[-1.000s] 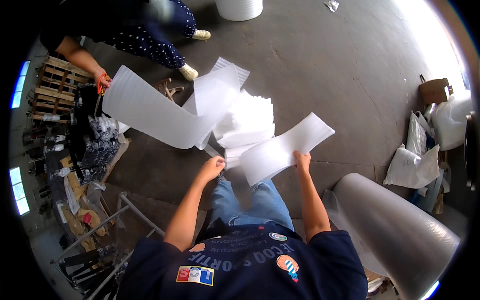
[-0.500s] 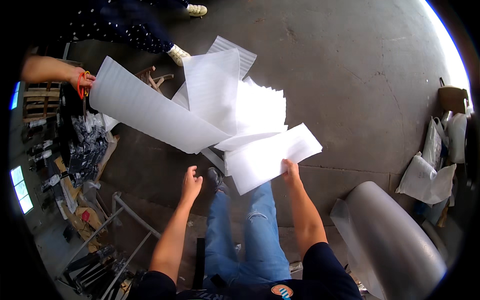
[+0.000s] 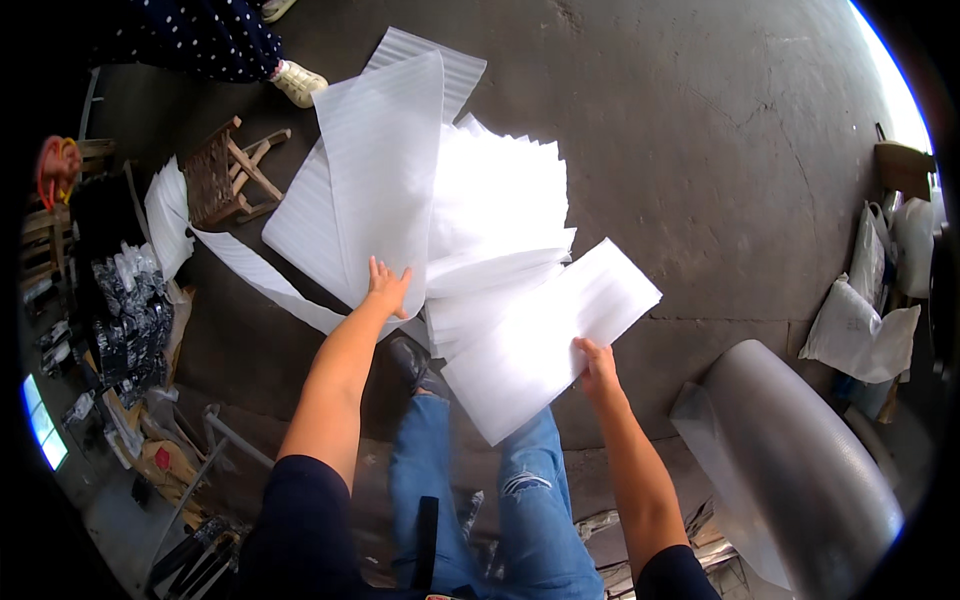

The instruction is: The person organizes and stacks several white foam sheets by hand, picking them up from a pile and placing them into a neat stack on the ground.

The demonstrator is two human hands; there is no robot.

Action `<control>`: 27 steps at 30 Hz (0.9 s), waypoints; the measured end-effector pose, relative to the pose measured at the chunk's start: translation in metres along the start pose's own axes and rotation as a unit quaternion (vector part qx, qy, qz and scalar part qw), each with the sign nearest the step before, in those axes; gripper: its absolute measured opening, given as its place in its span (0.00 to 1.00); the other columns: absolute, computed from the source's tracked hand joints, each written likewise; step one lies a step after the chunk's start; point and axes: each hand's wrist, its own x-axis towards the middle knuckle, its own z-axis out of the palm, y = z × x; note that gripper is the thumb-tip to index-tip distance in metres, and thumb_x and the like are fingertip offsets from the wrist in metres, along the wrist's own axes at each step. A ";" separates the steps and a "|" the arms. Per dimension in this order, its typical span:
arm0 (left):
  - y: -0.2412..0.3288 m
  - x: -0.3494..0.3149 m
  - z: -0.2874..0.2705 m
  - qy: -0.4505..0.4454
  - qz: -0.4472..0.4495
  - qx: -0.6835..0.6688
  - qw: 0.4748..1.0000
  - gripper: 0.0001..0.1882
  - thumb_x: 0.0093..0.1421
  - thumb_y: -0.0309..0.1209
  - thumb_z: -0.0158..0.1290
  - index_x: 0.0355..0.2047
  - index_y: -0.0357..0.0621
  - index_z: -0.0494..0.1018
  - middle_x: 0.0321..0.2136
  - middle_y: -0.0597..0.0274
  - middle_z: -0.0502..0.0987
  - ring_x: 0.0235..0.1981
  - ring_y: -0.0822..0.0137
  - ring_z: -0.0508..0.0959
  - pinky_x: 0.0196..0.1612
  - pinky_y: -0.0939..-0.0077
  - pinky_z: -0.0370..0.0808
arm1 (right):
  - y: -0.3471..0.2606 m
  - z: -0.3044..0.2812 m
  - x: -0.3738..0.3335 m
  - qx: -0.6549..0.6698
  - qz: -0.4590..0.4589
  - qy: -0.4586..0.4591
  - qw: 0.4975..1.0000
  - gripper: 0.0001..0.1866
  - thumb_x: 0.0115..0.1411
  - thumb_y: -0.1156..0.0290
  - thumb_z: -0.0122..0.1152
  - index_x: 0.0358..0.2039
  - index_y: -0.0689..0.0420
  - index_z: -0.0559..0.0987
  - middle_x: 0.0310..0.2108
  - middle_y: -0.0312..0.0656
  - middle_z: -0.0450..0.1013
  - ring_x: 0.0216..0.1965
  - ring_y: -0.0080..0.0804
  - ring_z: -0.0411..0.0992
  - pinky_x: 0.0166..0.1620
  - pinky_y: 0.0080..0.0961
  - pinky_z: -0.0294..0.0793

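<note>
With its thumb over the near edge, my right hand (image 3: 597,366) grips a folded white foam sheet (image 3: 545,345). My left hand (image 3: 388,290) reaches forward, fingers spread, at the lower end of a tall white foam sheet (image 3: 385,170). Whether its fingertips press on that sheet or hover just over it is hard to tell. Behind and between the hands lies a fanned pile of white foam sheets (image 3: 505,195). A narrow curved foam strip (image 3: 265,280) runs leftward from beside my left hand.
At the far left a co-worker's hand (image 3: 62,170) holds red-orange scissors (image 3: 45,180). A wooden folding stool (image 3: 235,170) stands left of the pile. A big roll of translucent wrap (image 3: 790,460) lies at the right, with white bags (image 3: 860,345) beyond. Black wrapped parts (image 3: 135,310) are stacked left.
My left hand has moved forward to the tall sheet. The co-worker's hand has drawn left, away from the large sheet it held. My right hand keeps its grip, the folded sheet slightly nearer me.
</note>
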 end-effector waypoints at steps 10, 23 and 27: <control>0.117 -0.005 0.010 0.217 -0.129 -0.390 0.886 0.54 0.46 0.39 0.58 0.64 0.56 0.32 0.59 0.31 0.45 0.58 0.40 0.55 0.55 0.37 0.51 | 0.022 0.017 0.024 0.052 -0.008 0.065 0.996 0.24 0.48 0.77 0.58 0.47 0.64 0.65 0.38 0.38 0.68 0.39 0.30 0.68 0.43 0.28 0.69; -0.117 -0.129 0.107 0.382 -0.306 -0.563 0.666 0.22 0.47 0.24 0.42 0.45 0.48 0.70 0.34 0.46 0.76 0.38 0.44 0.75 0.42 0.59 0.70 | 0.024 0.114 0.078 0.168 -0.035 -0.121 0.978 0.27 0.49 0.74 0.62 0.50 0.56 0.64 0.44 0.38 0.67 0.45 0.32 0.68 0.47 0.34 0.69; -0.140 -0.214 0.112 0.413 -0.311 -0.438 0.736 0.27 0.46 0.19 0.39 0.48 0.48 0.68 0.37 0.43 0.74 0.38 0.42 0.73 0.41 0.57 0.69 | 0.030 0.159 0.097 0.121 0.049 -0.129 0.983 0.32 0.51 0.68 0.61 0.54 0.59 0.58 0.47 0.44 0.66 0.46 0.40 0.68 0.46 0.45 0.68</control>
